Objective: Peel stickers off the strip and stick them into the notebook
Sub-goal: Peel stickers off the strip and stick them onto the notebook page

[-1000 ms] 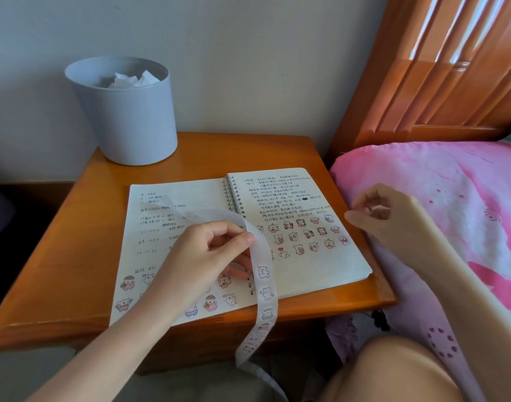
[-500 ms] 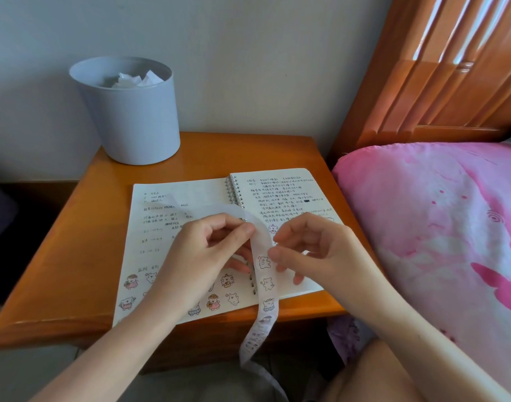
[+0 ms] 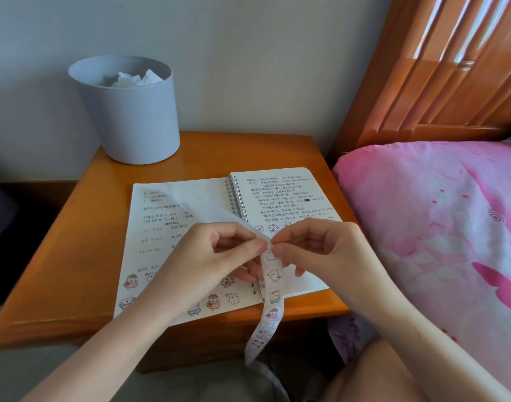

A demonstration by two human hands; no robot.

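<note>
The left hand (image 3: 215, 256) pinches the strip (image 3: 274, 297) between thumb and forefinger above the notebook (image 3: 150, 221), near its spine. The right hand (image 3: 321, 248) grasps the same strip with thumb and forefinger just beside that pinch, so the two sets of fingertips almost touch. In the head view, the only one, the strip bends over at the pinch. Its bare liner runs back across the notebook's left page, and the part carrying stickers hangs past the notebook's near edge and off the table (image 3: 74, 256). The top sticker (image 3: 269, 254) sits just below the right fingertips; whether its edge is lifted is too small to tell. Stuck stickers (image 3: 213, 301) line the lower part of both pages. To do this step well, I judge the left hand should hold the liner taut and bent sharply back at the top sticker's edge, so that edge springs free. The right hand should then catch it with a nail and draw it off slowly, to avoid tearing or curling. The sticky side should touch skin as little as possible. The blank lower part of the notebook's right page looks a fit spot. A bin (image 3: 129, 111) stands behind the notebook, and a bed (image 3: 437, 227) lies to its right.
</note>
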